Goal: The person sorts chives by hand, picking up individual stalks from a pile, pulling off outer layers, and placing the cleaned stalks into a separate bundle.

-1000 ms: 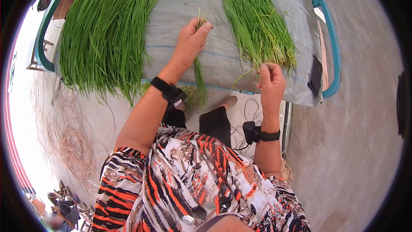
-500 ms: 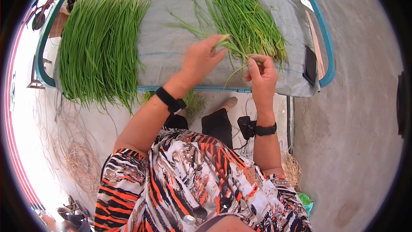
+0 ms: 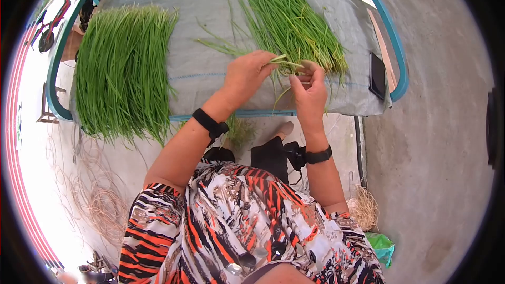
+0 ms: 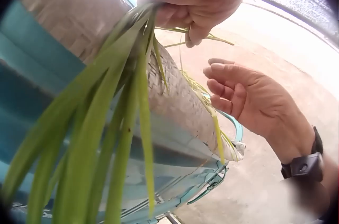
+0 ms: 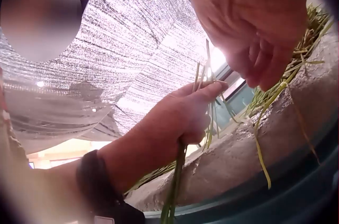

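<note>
My left hand grips a small bunch of garlic chives near its pale stalk ends. The flat green leaves trail down from the fist in the left wrist view. Facing those stalk ends is my right hand, its fingers loosely bent and a gap between them and the bunch in the left wrist view. Just beyond both hands lies a loose pile of chives, with some yellowed leaves at its near end. A wider, evenly laid pile of chives is at the left of the covered table.
A grey sheet covers the table, which has a teal metal frame. A dark phone lies at the right edge. On the floor are tangled strings, chive scraps and a green bag.
My left hand has swung its bunch right, turning the stalk ends toward my right hand, whose fingers have spread slightly. The camera view has also shifted a little.
</note>
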`<action>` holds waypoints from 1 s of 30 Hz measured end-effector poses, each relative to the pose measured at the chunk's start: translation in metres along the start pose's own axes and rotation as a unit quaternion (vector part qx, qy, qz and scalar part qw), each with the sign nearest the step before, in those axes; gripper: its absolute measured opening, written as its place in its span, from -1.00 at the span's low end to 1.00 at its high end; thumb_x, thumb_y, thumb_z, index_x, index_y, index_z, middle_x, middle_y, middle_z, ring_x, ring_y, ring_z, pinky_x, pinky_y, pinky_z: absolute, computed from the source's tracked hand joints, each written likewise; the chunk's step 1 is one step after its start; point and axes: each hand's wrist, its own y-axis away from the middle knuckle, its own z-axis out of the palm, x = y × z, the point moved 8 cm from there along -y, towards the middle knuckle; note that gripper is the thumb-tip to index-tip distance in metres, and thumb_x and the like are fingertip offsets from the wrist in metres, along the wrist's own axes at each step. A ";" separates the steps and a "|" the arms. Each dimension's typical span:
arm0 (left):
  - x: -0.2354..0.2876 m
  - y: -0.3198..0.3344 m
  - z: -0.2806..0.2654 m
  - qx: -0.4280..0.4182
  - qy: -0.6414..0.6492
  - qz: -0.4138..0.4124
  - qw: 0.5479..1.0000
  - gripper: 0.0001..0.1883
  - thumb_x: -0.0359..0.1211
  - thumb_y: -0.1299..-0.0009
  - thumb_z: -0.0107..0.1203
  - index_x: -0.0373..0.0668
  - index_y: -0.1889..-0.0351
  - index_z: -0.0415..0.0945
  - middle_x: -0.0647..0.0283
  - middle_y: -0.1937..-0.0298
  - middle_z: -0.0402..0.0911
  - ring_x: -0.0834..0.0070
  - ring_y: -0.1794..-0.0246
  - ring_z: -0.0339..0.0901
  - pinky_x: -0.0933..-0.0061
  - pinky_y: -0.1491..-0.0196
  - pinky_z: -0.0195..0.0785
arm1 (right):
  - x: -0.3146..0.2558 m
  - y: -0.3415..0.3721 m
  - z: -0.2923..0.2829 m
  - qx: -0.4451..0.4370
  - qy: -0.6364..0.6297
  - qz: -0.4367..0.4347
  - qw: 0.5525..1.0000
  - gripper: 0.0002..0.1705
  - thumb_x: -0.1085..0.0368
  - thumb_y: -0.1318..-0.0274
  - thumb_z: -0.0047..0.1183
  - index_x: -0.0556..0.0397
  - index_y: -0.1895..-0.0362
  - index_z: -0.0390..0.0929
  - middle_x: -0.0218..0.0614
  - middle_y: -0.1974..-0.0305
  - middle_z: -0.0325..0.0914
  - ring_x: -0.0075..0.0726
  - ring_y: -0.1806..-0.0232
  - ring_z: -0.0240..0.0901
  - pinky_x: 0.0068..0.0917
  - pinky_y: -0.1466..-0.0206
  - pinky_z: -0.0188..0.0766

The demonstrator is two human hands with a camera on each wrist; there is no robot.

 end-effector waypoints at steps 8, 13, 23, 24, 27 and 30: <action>0.011 0.001 0.006 -0.036 -0.011 0.008 0.999 -0.83 -0.33 -0.28 0.11 -0.11 0.19 0.57 0.19 0.30 0.58 0.17 0.29 0.53 0.27 0.30 0.35 | -0.003 0.001 0.010 -0.054 -0.091 0.029 0.994 -0.82 0.43 -0.13 0.09 0.16 0.15 0.48 -0.39 0.30 0.57 -0.63 0.39 0.48 -0.63 0.29 0.45; 0.015 0.004 0.006 -0.044 -0.020 0.059 0.997 -0.88 -0.33 -0.26 0.12 -0.14 0.29 0.54 0.19 0.40 0.50 0.15 0.35 0.49 0.24 0.35 0.32 | -0.003 0.004 0.009 -0.058 -0.116 0.054 0.990 -0.91 0.45 -0.14 0.06 0.17 0.25 0.47 -0.41 0.38 0.56 -0.66 0.39 0.48 -0.65 0.31 0.46; 0.001 0.005 -0.018 -0.034 -0.063 0.073 0.995 -0.88 -0.31 -0.25 0.12 -0.13 0.38 0.47 0.20 0.40 0.49 0.13 0.34 0.50 0.18 0.36 0.33 | 0.002 0.005 -0.033 -0.066 -0.041 0.019 0.997 -0.89 0.38 -0.11 0.11 0.11 0.30 0.46 -0.51 0.50 0.47 -0.72 0.52 0.34 -0.68 0.45 0.28; 0.005 0.004 -0.019 -0.034 -0.065 0.078 0.994 -0.88 -0.31 -0.25 0.12 -0.13 0.38 0.47 0.20 0.40 0.50 0.14 0.34 0.50 0.18 0.35 0.34 | 0.008 0.008 -0.034 -0.110 -0.007 0.026 0.994 -0.88 0.35 -0.12 0.12 0.11 0.31 0.47 -0.51 0.51 0.47 -0.72 0.54 0.31 -0.67 0.47 0.26; 0.009 0.005 -0.018 -0.034 -0.057 0.082 0.994 -0.89 -0.32 -0.25 0.12 -0.12 0.37 0.49 0.22 0.40 0.51 0.16 0.33 0.51 0.20 0.35 0.35 | 0.001 0.019 -0.030 -0.114 0.049 0.024 0.992 -0.83 0.28 -0.13 0.15 0.11 0.31 0.51 -0.50 0.53 0.47 -0.71 0.59 0.25 -0.63 0.51 0.24; 0.015 0.008 -0.017 -0.031 -0.052 0.092 0.994 -0.90 -0.31 -0.24 0.13 -0.10 0.35 0.51 0.23 0.40 0.52 0.18 0.35 0.52 0.22 0.38 0.36 | -0.021 0.021 -0.018 -0.056 0.010 0.026 0.998 -0.83 0.26 -0.13 0.14 0.11 0.30 0.54 -0.48 0.54 0.47 -0.68 0.60 0.26 -0.62 0.52 0.25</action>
